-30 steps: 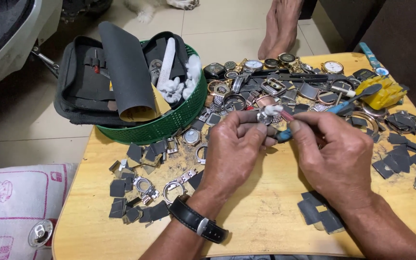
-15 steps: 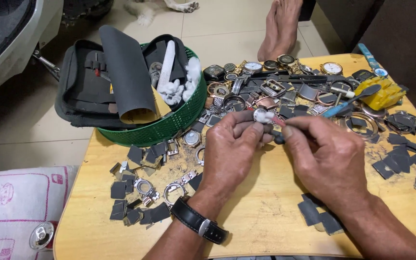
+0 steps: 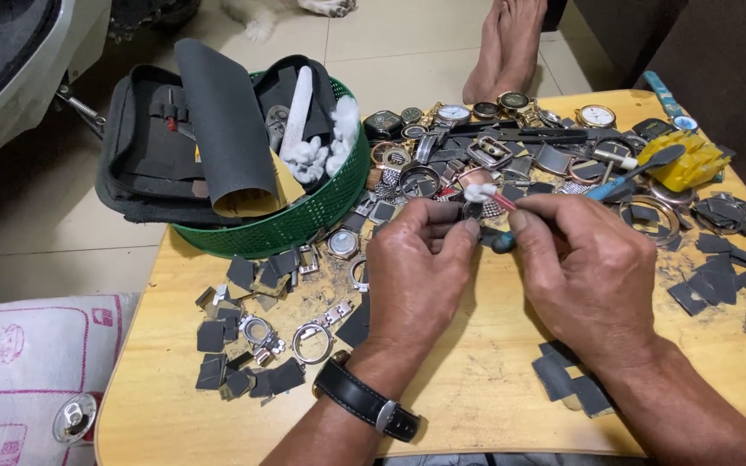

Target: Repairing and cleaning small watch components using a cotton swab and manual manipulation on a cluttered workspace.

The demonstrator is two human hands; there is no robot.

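Note:
My left hand (image 3: 420, 267), with a black wristwatch (image 3: 364, 399) on the wrist, pinches a small dark watch part (image 3: 452, 212) over the middle of the wooden table (image 3: 477, 397). My right hand (image 3: 584, 272) holds a thin tool (image 3: 501, 205) with a red shaft, its tip wrapped in a white cotton tuft (image 3: 479, 192). The tuft rests against the part held between the two hands. The part is mostly hidden by my fingers.
A green basket (image 3: 304, 220) with a black pouch, rolled sandpaper and cotton stands at the back left. Watch cases and watches (image 3: 455, 112) crowd the far side. Dark sandpaper squares (image 3: 243, 345) and metal rings lie at the left, more squares at the right. A yellow object (image 3: 692, 160) sits far right. Someone's bare feet (image 3: 511, 43) stand beyond the table.
Both hands have stayed together at the table's middle. The cotton-tipped tool has shifted slightly against the held part.

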